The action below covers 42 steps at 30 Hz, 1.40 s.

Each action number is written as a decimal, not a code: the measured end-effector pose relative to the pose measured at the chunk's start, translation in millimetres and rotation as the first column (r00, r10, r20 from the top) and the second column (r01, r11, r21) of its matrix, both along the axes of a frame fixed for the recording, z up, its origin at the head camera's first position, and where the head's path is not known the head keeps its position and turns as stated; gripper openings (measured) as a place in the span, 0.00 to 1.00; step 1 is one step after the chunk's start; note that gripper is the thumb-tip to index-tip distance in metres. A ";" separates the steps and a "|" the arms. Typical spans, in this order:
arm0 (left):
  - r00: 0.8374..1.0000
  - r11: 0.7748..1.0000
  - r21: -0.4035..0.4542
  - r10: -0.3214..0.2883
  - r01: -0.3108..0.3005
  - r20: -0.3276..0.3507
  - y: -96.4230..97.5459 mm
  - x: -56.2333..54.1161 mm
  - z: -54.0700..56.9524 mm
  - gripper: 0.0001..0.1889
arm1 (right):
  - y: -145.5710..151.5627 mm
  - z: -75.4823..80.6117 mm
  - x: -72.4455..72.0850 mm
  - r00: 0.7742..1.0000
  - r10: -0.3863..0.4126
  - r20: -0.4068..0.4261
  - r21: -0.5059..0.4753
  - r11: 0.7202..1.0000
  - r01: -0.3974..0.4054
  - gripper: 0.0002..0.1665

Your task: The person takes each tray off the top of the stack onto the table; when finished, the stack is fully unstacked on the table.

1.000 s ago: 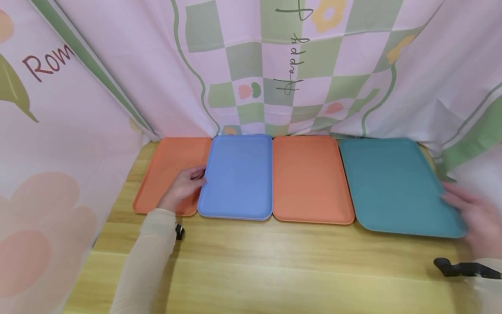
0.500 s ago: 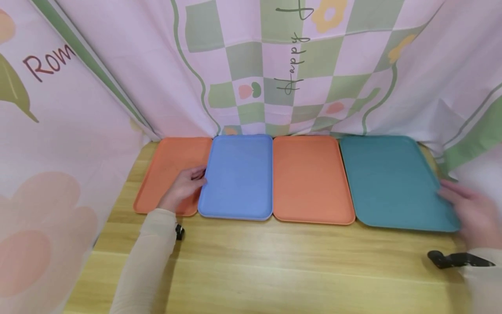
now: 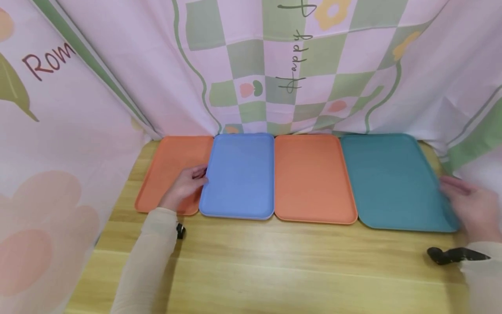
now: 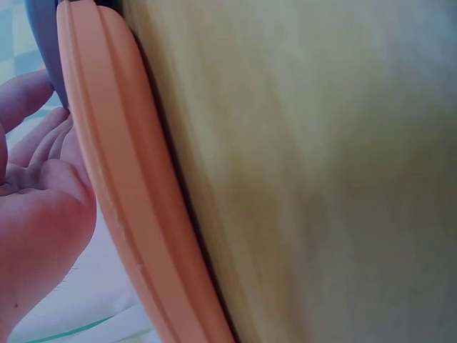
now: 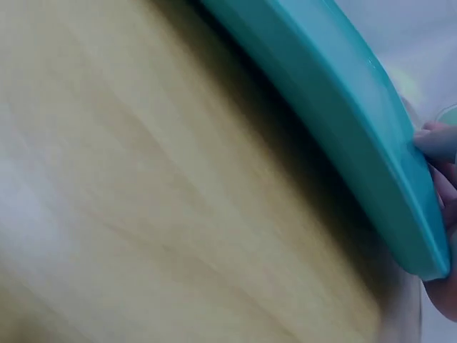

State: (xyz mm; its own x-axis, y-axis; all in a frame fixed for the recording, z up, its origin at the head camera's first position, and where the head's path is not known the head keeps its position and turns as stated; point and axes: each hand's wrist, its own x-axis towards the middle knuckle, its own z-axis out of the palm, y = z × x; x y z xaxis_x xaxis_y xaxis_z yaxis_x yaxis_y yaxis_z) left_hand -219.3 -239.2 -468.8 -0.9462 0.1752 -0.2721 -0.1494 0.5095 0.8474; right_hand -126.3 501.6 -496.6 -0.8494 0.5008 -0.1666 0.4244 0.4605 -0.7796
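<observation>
In a row on the wooden table lie a left orange tray (image 3: 172, 152), a blue tray (image 3: 239, 174), a second orange tray (image 3: 313, 179) and a teal tray (image 3: 396, 183). My left hand (image 3: 183, 186) reaches over the left orange tray and grips the blue tray's left edge, thumb at the rim. At the far right, my right hand (image 3: 472, 205) holds the teal tray's right edge. The right wrist view shows fingers (image 5: 437, 143) against that teal rim, with a dark gap between tray and table. The left wrist view shows mostly the orange rim (image 4: 128, 179).
Behind the trays hangs a patterned curtain (image 3: 243, 56), which also stands along the left and right sides. The wooden tabletop (image 3: 266, 266) stretches in front of the row. A black strap (image 3: 456, 255) is on the right wrist.
The teal tray's near right corner has moved back and left with my right hand, and its near edge looks lower. My left hand keeps its place at the blue tray.
</observation>
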 end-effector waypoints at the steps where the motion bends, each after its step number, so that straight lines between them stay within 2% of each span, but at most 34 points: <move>1: 1.000 1.000 -0.004 0.002 -0.002 -0.001 0.1 0.3 0.8 0.31 | -0.4 -0.5 -0.9 1.000 -0.009 -0.012 -0.021 1.000 0.009 0.35; 6: 1.000 1.000 -0.030 0.000 0.000 -0.009 1.7 -0.4 2.2 0.31 | -2.3 -3.5 -2.4 0.996 -0.043 -0.077 -0.113 0.993 0.035 0.33; 9: 1.000 1.000 -0.023 -0.007 0.007 -0.008 2.0 -1.6 2.1 0.31 | -4.0 -2.0 -0.6 0.997 -0.031 -0.075 -0.090 0.996 0.024 0.32; 12: 1.000 1.000 -0.008 -0.007 0.007 -0.007 1.5 -2.7 2.7 0.31 | -4.8 1.5 1.4 0.999 0.031 -0.019 0.061 0.998 -0.030 0.34; 14: 1.000 1.000 0.005 -0.004 0.004 -0.002 0.9 -3.2 2.8 0.32 | -5.6 6.1 1.4 0.994 0.104 0.028 0.196 0.975 -0.107 0.36; 16: 1.000 1.000 0.012 0.001 -0.001 0.000 0.7 -3.6 3.3 0.32 | -6.9 11.8 0.0 0.983 0.169 0.065 0.305 0.935 -0.181 0.38; 17: 1.000 1.000 0.009 0.007 -0.007 0.000 0.6 -3.9 3.1 0.31 | -8.0 15.0 -0.7 0.978 0.193 0.077 0.340 0.917 -0.208 0.39; 19: 1.000 1.000 0.005 0.010 -0.010 -0.004 0.9 -4.2 3.1 0.30 | -10.4 20.3 -1.5 0.975 0.207 0.076 0.346 0.912 -0.221 0.39; 22: 1.000 1.000 0.001 0.017 -0.017 -0.013 1.8 -5.3 1.8 0.29 | -16.3 25.5 0.2 0.989 0.143 0.042 0.283 0.947 -0.149 0.38; 25: 1.000 1.000 0.018 0.021 -0.021 -0.019 2.5 -5.9 0.3 0.28 | -28.2 31.4 1.3 0.999 0.054 -0.003 0.155 0.987 -0.053 0.35; 27: 1.000 0.999 0.023 0.023 -0.022 -0.018 2.5 -5.4 -0.1 0.28 | -40.2 36.0 0.4 0.999 0.043 -0.021 0.061 0.997 -0.042 0.36; 29: 1.000 0.999 0.020 0.027 -0.027 -0.014 2.4 -4.3 0.2 0.27 | -54.7 39.9 -3.3 0.996 0.072 -0.055 -0.047 0.996 -0.075 0.39; 30: 1.000 1.000 0.014 0.028 -0.028 -0.013 2.3 -3.6 0.3 0.27 | -61.8 41.2 -5.2 0.990 0.104 -0.093 -0.122 0.986 -0.115 0.40; 32: 0.999 0.999 0.004 0.034 -0.034 -0.005 2.1 -2.4 0.4 0.27 | -77.4 44.9 -8.2 0.977 0.177 -0.123 -0.194 0.961 -0.199 0.42; 35: 0.999 0.999 -0.003 0.043 -0.043 0.001 1.4 -1.6 0.1 0.27 | -100.6 49.4 -13.1 0.950 0.242 -0.199 -0.305 0.905 -0.295 0.40; 36: 0.999 0.999 0.005 0.041 -0.041 -0.002 1.3 -1.5 -0.2 0.27 | -108.2 50.6 -14.5 0.941 0.246 -0.232 -0.357 0.879 -0.317 0.39; 37: 0.999 0.999 0.009 0.043 -0.043 0.000 1.2 -1.5 -0.4 0.27 | -115.7 51.7 -16.1 0.935 0.254 -0.249 -0.368 0.868 -0.334 0.37; 40: 0.999 0.999 0.006 0.042 -0.042 -0.003 1.2 -1.5 -0.5 0.27 | -136.6 52.8 -21.5 0.908 0.239 -0.345 -0.480 0.786 -0.389 0.35; 42: 0.999 0.999 0.014 0.041 -0.041 -0.004 1.2 -1.8 -1.1 0.27 | -149.1 53.7 -24.9 0.893 0.239 -0.381 -0.508 0.753 -0.418 0.36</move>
State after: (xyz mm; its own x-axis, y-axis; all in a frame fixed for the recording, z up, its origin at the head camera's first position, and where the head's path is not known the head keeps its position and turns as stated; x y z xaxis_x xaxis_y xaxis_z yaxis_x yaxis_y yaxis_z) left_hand -221.2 -238.0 -469.9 -0.9537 0.1402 -0.2660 -0.1661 0.4916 0.8548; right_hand -151.2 352.5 -443.0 -0.9956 0.0717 -0.0601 0.0580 -0.0300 -0.9979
